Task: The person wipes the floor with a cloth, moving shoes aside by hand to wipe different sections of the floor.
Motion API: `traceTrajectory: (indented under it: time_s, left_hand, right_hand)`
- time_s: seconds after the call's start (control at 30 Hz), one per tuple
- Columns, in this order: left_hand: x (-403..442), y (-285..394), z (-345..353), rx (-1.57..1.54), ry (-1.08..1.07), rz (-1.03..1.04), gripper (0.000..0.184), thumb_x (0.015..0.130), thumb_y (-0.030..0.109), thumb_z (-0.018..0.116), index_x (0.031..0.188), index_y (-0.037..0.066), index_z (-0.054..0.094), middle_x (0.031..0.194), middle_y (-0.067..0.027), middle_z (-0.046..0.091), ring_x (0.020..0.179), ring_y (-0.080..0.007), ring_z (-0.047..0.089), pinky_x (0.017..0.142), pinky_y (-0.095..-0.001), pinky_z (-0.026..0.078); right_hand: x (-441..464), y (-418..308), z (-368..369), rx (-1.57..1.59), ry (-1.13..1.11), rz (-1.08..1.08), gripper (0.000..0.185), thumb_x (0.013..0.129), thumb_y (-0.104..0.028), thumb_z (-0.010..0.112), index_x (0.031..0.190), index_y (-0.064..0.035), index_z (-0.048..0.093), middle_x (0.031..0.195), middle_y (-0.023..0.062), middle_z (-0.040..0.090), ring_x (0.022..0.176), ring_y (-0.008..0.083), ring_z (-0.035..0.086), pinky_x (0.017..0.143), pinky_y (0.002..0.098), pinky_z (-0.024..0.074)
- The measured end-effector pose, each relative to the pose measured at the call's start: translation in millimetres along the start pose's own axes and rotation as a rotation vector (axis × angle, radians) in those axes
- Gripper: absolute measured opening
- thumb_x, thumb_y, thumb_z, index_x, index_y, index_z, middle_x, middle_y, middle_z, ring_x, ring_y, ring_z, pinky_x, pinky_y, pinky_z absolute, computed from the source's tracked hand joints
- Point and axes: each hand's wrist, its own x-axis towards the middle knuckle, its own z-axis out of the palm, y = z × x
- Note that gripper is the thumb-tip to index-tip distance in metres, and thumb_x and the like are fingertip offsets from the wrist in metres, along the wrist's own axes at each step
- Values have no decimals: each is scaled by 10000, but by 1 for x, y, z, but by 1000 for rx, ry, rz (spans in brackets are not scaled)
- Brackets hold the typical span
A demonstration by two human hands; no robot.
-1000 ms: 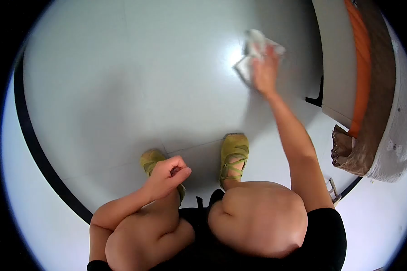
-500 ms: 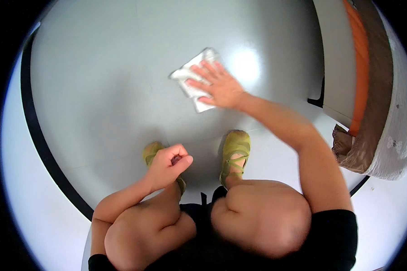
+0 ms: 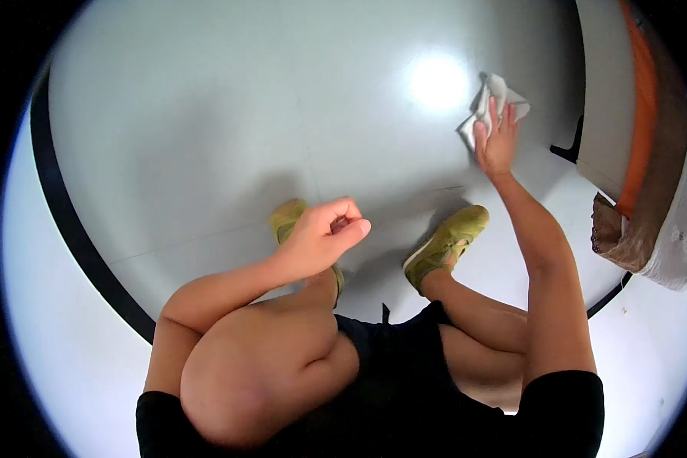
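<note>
My right hand [image 3: 498, 141] lies on a white cloth [image 3: 495, 89] spread on the floor, at the upper right of the head view. Its fingers are stretched out over the cloth, which is creased with its corners showing around them. My left hand [image 3: 324, 235] hangs in front of my left knee, above the floor. Its fingers are curled into a loose fist, with a dark hollow between fingers and thumb and no object visible in it.
The pale, smooth floor [image 3: 229, 122] reflects a bright light. My green shoes [image 3: 454, 237] stand on it. At right is a bed-like piece of furniture with an orange strip [image 3: 642, 114], brown fabric [image 3: 667, 137] and a black foot [image 3: 566, 149]. A black edge strip [image 3: 61, 221] curves along the left.
My right hand and the cloth have moved right, toward the furniture. My right foot and knee have turned outward. My left hand stays curled, a little higher and farther right in view.
</note>
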Motion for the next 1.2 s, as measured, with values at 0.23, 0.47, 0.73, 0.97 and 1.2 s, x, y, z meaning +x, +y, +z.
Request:
traceTrajectory:
  time_s: [0.23,0.47,0.73,0.97,1.2]
  left_hand:
    - [11,-6,-9,-67,-22,38,202,893,176,610,773,38,523,629,53,452,572,-32,379,500,-233,321]
    - [-4,-12,-16,-43,17,146,230,913,175,596,753,50,488,637,63,419,585,-26,352,514,-227,305]
    - [-11,-16,-17,-72,38,129,215,909,178,591,766,40,511,634,30,465,583,-44,396,509,-251,332]
    - [-26,-34,-6,339,-230,250,209,878,240,608,793,66,528,637,-93,573,582,-231,576,527,-365,421]
    - [-23,-38,-1,394,-141,360,205,858,259,615,794,82,533,654,-107,594,620,-327,588,554,-441,432]
  right_hand:
    - [-44,-175,14,106,-195,-309,620,860,-395,546,1431,-228,367,1533,119,202,1404,354,187,1090,593,172]
    - [-37,-258,23,264,-287,-458,627,833,-407,575,1412,-249,390,1525,84,237,1399,338,209,1094,576,185]
    - [-54,-188,33,119,17,64,590,868,-338,525,1420,-184,386,1509,144,261,1393,373,213,1112,554,139]
    - [33,-213,36,278,181,83,487,952,-335,388,1412,-179,407,1495,141,295,1393,364,217,1121,532,127]
    - [44,-238,20,84,-265,-567,537,919,-367,461,1437,-291,343,1543,34,190,1416,299,164,1141,513,136]
